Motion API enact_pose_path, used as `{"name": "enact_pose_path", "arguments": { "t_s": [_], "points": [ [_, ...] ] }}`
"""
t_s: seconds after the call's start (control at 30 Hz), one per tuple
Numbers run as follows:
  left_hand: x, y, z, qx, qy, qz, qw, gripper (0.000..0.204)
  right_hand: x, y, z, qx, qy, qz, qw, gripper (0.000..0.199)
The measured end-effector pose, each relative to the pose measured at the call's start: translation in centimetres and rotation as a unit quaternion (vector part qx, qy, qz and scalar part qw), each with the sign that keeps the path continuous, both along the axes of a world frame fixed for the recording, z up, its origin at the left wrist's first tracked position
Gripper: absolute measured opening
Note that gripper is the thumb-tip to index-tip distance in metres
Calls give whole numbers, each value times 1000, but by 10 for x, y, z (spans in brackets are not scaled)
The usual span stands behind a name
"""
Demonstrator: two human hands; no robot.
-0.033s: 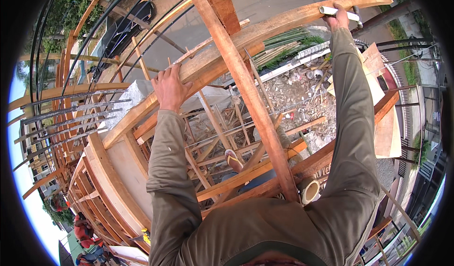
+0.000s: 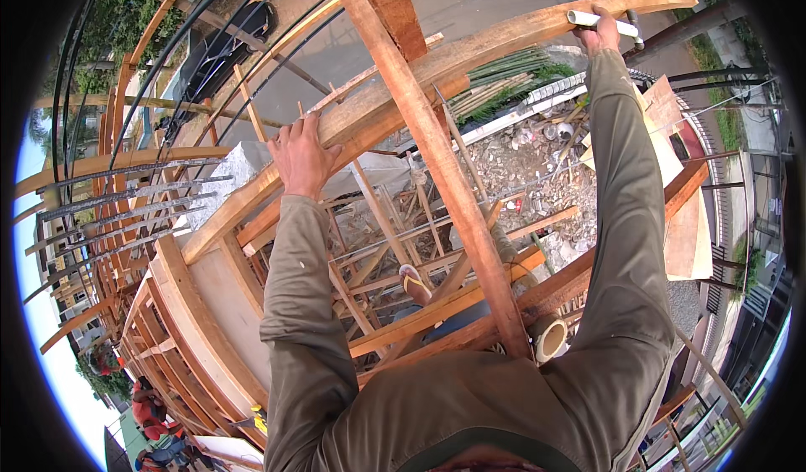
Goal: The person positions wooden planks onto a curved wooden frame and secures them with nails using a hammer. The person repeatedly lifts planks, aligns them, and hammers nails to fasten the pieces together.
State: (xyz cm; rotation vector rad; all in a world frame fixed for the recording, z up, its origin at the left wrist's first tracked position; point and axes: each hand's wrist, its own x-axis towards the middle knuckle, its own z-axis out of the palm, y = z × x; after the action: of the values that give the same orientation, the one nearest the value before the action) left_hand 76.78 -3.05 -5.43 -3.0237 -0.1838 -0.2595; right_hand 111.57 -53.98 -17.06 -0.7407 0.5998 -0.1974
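Note:
A long wooden beam (image 2: 504, 48) runs from the lower left up to the far right, its ends bowed by the lens. My left hand (image 2: 304, 157) grips it left of centre, fingers over the far edge and thumb along the top. Near the beam's right end, my right hand (image 2: 599, 35) is closed around the white, tube-like handle of a hammer (image 2: 581, 19). The hammer's dark head is at the handle's right end, beside the beam. Between my arms, a reddish timber (image 2: 437, 161) crosses over the beam at a slant.
Grey concrete (image 2: 243, 170) with protruding rebar (image 2: 126, 195) stands at left, beside wooden formwork (image 2: 227, 304). Below are timber struts, a sandalled foot (image 2: 414, 284) and rubble (image 2: 537, 161). A hollow round pole end (image 2: 552, 338) is near my right elbow. People (image 2: 151, 413) stand at lower left.

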Motion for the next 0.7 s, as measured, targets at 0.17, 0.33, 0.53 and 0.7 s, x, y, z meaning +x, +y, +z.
{"name": "enact_pose_path", "arguments": {
  "t_s": [0.17, 0.33, 0.53, 0.7],
  "points": [
    [-13, -47, -11, -16, -215, -118, 969, 59, 14, -15, 14, -23, -40, 17, 999, 45],
    [-31, -77, -88, -682, 1, 249, 688, 68, 32, 3, 49, 4, -61, -72, 996, 50],
    [-1, -72, -101, -938, -172, 255, 156, 105, 25, -32, 2, -38, -17, -2, 999, 33],
    [15, -73, -110, -942, -209, 216, 150, 86, 25, -73, -38, -47, 56, 37, 997, 18]
  ]
}}
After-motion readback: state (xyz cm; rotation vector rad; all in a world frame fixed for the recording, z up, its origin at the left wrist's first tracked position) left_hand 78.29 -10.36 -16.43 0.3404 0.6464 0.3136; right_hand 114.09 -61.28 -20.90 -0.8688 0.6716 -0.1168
